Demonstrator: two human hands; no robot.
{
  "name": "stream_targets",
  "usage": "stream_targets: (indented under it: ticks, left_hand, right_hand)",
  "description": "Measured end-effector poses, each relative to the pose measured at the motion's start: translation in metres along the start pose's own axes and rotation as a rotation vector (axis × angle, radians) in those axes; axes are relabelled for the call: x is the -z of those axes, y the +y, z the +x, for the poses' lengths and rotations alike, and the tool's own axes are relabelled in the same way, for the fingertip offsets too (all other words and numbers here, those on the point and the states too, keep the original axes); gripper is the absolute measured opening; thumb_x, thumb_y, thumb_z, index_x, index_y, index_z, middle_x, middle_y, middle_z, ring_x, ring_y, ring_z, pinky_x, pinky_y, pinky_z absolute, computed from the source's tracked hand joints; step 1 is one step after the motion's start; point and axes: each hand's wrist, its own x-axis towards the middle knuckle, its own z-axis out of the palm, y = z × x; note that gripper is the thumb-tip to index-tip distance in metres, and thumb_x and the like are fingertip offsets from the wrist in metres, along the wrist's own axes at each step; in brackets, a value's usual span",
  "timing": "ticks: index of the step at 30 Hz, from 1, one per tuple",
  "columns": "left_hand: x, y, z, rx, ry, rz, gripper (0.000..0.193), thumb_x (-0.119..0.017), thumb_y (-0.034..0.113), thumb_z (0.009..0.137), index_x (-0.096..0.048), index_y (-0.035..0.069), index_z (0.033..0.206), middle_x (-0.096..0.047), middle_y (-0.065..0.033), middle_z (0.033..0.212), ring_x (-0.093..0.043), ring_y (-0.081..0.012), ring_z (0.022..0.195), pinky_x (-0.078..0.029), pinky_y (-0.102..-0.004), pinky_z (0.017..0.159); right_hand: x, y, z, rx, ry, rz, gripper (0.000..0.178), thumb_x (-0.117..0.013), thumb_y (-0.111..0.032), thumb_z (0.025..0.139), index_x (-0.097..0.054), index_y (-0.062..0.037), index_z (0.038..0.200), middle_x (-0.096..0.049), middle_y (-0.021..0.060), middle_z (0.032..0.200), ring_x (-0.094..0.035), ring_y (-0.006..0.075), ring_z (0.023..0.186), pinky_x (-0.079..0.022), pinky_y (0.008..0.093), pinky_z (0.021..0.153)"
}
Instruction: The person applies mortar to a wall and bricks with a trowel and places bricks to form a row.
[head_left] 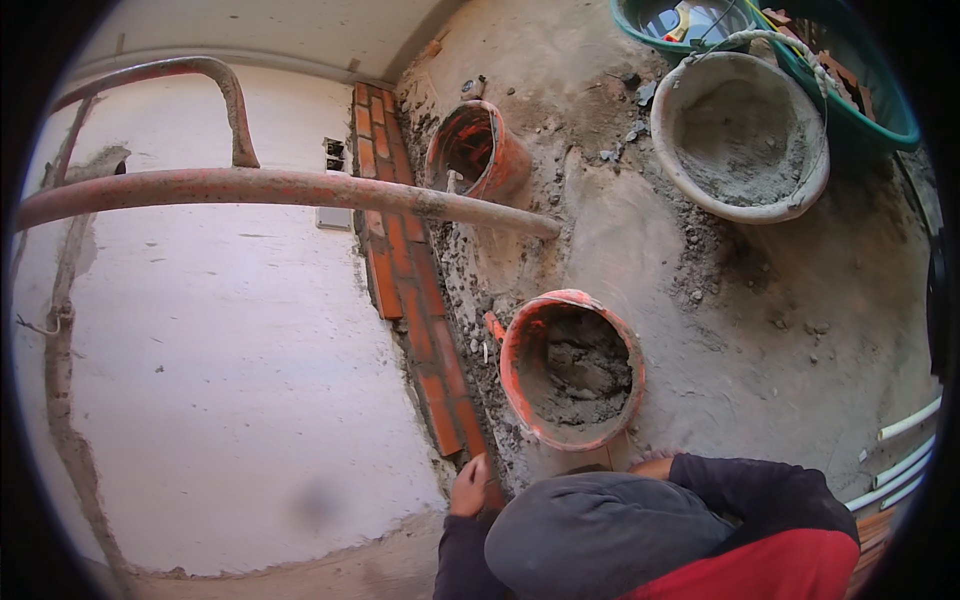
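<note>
My left hand [468,488] is at the near end of a low course of orange bricks [417,320] laid along the foot of the white wall. Its fingers are curled against the brick edge; what they grip, if anything, is hidden. Only a small part of my right hand [655,467] shows past my grey-clad knee [590,535], and its fingers are out of sight. Just beyond it stands an orange bucket [512,400] with grey mortar [590,370] inside. Mortar fills the joints between the bricks.
A rusty bent metal pipe frame [290,187] crosses above the bricks. Behind it sits a second orange bucket [510,165]. At the far right are a mortar-crusted pail [665,140] with a rope handle and green tubs [890,130]. White pipes [905,462] lie at the right edge. Rubble dots the floor.
</note>
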Motion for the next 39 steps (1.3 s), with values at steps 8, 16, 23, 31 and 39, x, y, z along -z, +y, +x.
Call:
stream_targets:
  ticks: [8,16,23,31,39]
  left_hand:
    - [-0.043,-0.147,-0.160,0.547,0.003,-0.482,0.055,-0.039,0.044,0.101,-0.056,0.000,0.129,-0.061,-0.0145,0.127,-0.056,-0.0293,0.119,-0.041,-0.0382,0.102]
    - [-0.096,-0.149,-0.235,0.631,0.384,-1.299,0.055,-0.040,0.045,0.100,-0.055,0.000,0.130,-0.060,-0.0146,0.128,-0.055,-0.0303,0.119,-0.041,-0.0397,0.104]
    - [-0.055,-0.149,-0.232,0.623,0.373,-1.583,0.055,-0.036,0.044,0.099,-0.050,0.005,0.135,-0.055,-0.0141,0.135,-0.053,-0.0335,0.122,-0.040,-0.0436,0.106]
    - [-0.009,-0.095,-0.220,0.408,0.014,-1.252,0.068,-0.051,0.045,0.087,-0.049,-0.007,0.130,-0.058,-0.0198,0.127,-0.056,-0.0297,0.118,-0.037,-0.0378,0.107]
    - [-0.034,-0.096,-0.272,0.242,0.106,-1.635,0.070,-0.051,0.049,0.087,-0.051,-0.008,0.127,-0.057,-0.0272,0.127,-0.055,-0.0353,0.118,-0.038,-0.0413,0.106]
  right_hand:
    - [-0.006,0.014,-0.007,0.016,-0.019,0.006,0.034,-0.063,-0.027,0.084,-0.066,0.0014,0.102,-0.066,0.0254,0.099,-0.063,0.0388,0.088,-0.047,0.0417,0.075]
    - [-0.006,0.019,-0.008,-0.092,0.000,-0.065,0.034,-0.059,-0.030,0.086,-0.065,0.0008,0.101,-0.066,0.0240,0.097,-0.063,0.0381,0.088,-0.047,0.0424,0.077]
    - [0.002,0.002,-0.016,-0.035,0.000,-0.057,0.033,-0.051,-0.029,0.092,-0.064,-0.0032,0.109,-0.065,0.0212,0.106,-0.063,0.0378,0.089,-0.047,0.0430,0.080]
    - [0.019,-0.024,-0.013,-0.154,-0.045,-0.117,0.032,-0.052,-0.033,0.096,-0.059,-0.0030,0.103,-0.063,0.0105,0.089,-0.059,0.0230,0.074,-0.047,0.0395,0.071]
    - [0.036,-0.106,0.060,-0.762,-0.153,0.201,0.041,-0.054,-0.041,0.099,-0.054,-0.0020,0.086,-0.049,0.0046,0.068,-0.048,0.0128,0.067,-0.042,0.0337,0.063]
